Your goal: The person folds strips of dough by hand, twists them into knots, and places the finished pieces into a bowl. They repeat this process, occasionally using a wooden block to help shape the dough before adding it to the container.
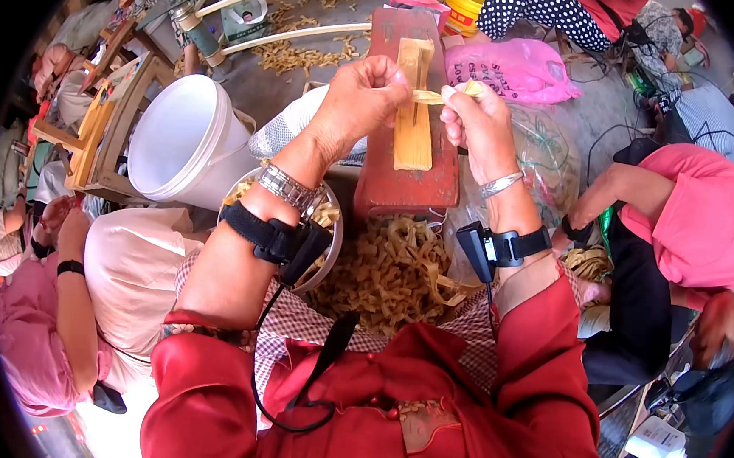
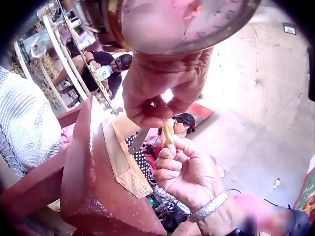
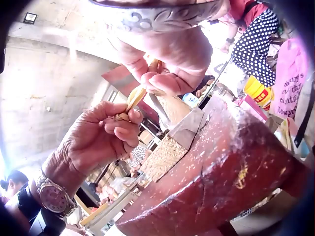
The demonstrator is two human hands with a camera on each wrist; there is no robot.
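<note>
A pale yellow, ribbon-like strip (image 1: 428, 97) runs between my two hands, above a red wooden bench (image 1: 383, 183). My left hand (image 1: 361, 101) pinches one end between thumb and fingers. The other end is pinched by my right hand (image 1: 482, 126), with a tip poking out above its fingers. In the right wrist view the strip (image 3: 135, 97) looks twisted and folded. Below the hands, a light wooden block (image 1: 412, 151) is mounted on the bench. A thin metal blade (image 2: 140, 141) stands up beside the block, close to the strip.
A heap of similar strips (image 1: 389, 273) fills my lap, with a container (image 1: 331, 252) of more at left. A white bucket (image 1: 173, 135) stands left. A pink bag (image 1: 514, 69) and a clear plastic bag (image 1: 547, 148) lie right. People sit close on both sides.
</note>
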